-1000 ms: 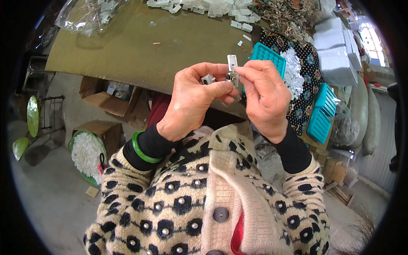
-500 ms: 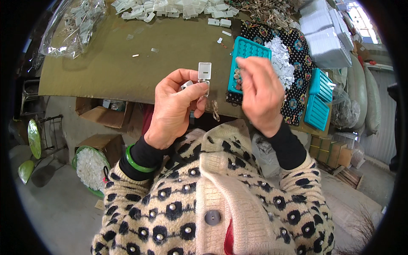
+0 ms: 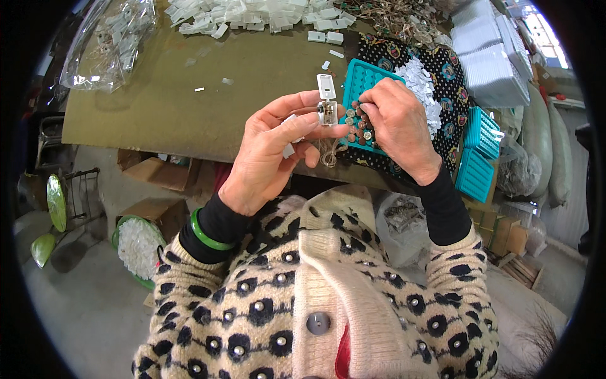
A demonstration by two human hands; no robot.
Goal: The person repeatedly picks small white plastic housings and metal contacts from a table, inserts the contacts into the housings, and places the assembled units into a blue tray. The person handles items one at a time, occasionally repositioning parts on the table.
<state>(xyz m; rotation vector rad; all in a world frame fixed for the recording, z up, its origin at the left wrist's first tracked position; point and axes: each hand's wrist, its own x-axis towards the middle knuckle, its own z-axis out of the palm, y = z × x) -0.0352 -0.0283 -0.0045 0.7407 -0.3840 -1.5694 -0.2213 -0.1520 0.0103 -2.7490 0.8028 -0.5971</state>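
Observation:
My left hand (image 3: 268, 142) is closed around a small white plastic case (image 3: 327, 114), its lid (image 3: 326, 86) flipped up and small metal parts showing inside. More white pieces (image 3: 289, 150) are tucked in that palm, and a coil of thin wire (image 3: 329, 153) hangs below the case. My right hand (image 3: 401, 123) reaches over a teal tray (image 3: 355, 72), thumb and forefinger pinched at a small round button cell. Several loose silver and coppery button cells (image 3: 360, 131) lie in the tray's near part, just right of my left fingertips.
White plastic cases (image 3: 252, 14) are heaped at the table's far side, beside tangled wired parts (image 3: 404, 19). A clear bag (image 3: 113, 47) lies far left. White pieces (image 3: 418, 88) sit on a dotted cloth (image 3: 449, 76). Stacked white trays (image 3: 489, 60) and teal trays (image 3: 475, 175) stand right.
My right hand has lowered to the cells in the tray and pinched there. My left hand has moved right with the open case, close to the tray.

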